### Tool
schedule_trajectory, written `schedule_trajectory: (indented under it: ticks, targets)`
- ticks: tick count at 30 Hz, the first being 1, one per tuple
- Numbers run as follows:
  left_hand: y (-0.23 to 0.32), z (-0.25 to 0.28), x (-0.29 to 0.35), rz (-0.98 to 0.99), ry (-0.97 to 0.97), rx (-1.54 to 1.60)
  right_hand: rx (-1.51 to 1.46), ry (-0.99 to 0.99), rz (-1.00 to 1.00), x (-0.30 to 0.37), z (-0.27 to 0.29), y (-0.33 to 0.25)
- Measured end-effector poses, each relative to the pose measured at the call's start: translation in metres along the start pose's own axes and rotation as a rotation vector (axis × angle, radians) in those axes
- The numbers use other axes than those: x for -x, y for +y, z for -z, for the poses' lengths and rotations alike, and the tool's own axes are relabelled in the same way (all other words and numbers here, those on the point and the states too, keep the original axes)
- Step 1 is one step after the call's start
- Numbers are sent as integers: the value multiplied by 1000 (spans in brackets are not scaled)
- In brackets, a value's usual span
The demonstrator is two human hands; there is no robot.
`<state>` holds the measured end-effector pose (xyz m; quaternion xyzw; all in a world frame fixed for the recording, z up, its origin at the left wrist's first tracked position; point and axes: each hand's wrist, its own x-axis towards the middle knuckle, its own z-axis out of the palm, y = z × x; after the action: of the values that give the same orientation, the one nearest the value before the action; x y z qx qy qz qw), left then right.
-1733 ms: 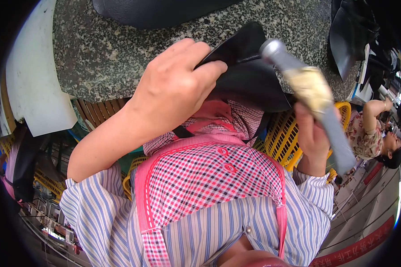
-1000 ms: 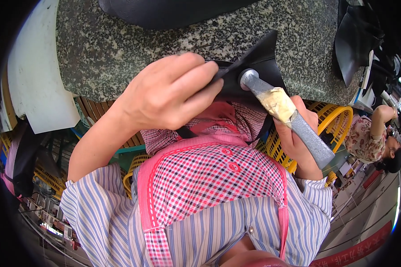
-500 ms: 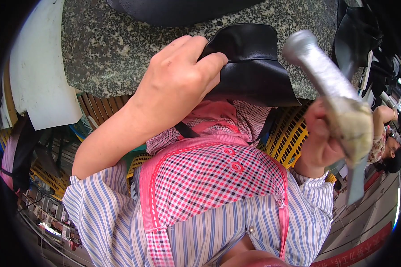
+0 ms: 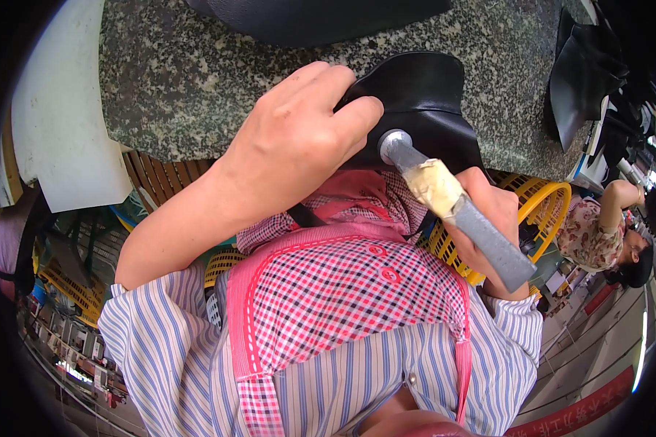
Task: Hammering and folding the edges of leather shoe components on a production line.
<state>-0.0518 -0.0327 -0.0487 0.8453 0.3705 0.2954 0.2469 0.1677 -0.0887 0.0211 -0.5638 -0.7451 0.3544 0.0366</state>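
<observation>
A black leather piece [image 4: 413, 81] with a seam across it lies over the near edge of the speckled stone slab [image 4: 175, 87]. My left hand [image 4: 299, 131] is closed on its left edge, thumb on top and fingertips hidden. In my right hand [image 4: 492, 218] is a metal hammer [image 4: 488, 244], wrapped in yellowish tape around its middle. The hammer's round face rests on or just over the leather below the seam, close to my left thumb. Its flat tail end points down toward my right forearm.
Another black piece [image 4: 321, 18] lies at the slab's far edge. More black leather pieces [image 4: 579, 84] hang at the right. A white board [image 4: 65, 109] stands left of the slab, and a yellow basket [image 4: 554, 218] sits below right. Another person [image 4: 598, 233] is at far right.
The hammer has come down and to the left, from raised over the right side onto or near the leather. My left hand and the leather have shifted slightly right.
</observation>
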Motion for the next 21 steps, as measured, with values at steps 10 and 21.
schedule_trajectory:
  ticks: [10, 21]
  targets:
    - [-16, 0, 20, -414, 71, -107, -62, 42, 9, 6, -4, 8]
    - [0, 5, 3, 67, 38, -79, -42, 81, 8, -4, 9, 1]
